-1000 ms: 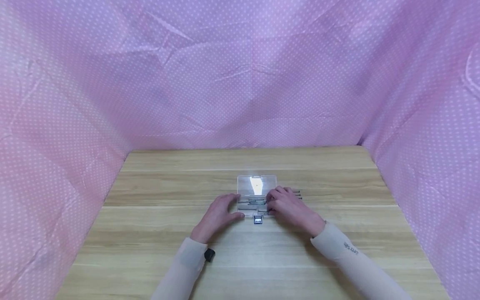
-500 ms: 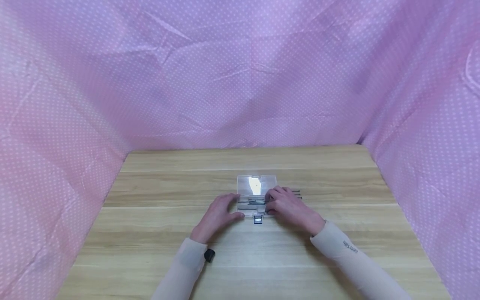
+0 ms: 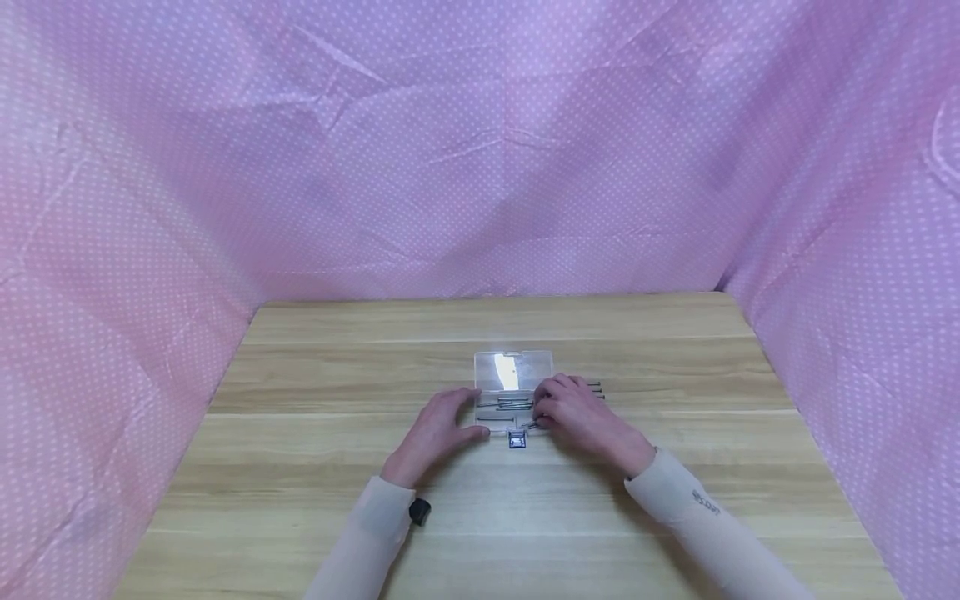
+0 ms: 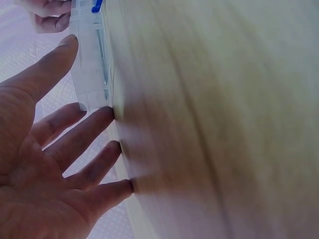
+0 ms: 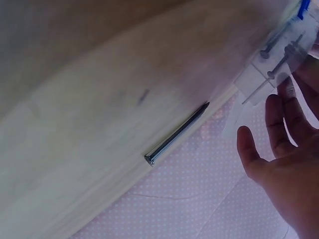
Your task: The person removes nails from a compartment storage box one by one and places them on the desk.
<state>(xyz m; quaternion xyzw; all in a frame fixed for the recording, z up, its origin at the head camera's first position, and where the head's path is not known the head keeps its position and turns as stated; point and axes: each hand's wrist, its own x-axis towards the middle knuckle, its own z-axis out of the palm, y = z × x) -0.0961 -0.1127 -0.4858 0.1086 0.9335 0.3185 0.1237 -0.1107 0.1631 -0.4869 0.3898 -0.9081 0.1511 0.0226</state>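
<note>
A clear plastic box lies with its lid folded back on the wooden table, its blue latch towards me. Nails lie in its back compartment, and another nail is in front of them. My left hand holds the box's left end, thumb at the front corner and fingertips at the back; its outer fingers touch the table. Over the right end, my right hand pinches a nail inside the front right compartment. Its thumb and fingertips are partly hidden by the box wall in the right wrist view.
Loose nails lie on the table right of the box, just beyond my right hand; one nail shows large in the right wrist view. Pink dotted cloth hangs around the table.
My right hand and the nail at its fingertips shift slightly; the nail now lies at a steeper slant. The left hand stays on the box's left end.
</note>
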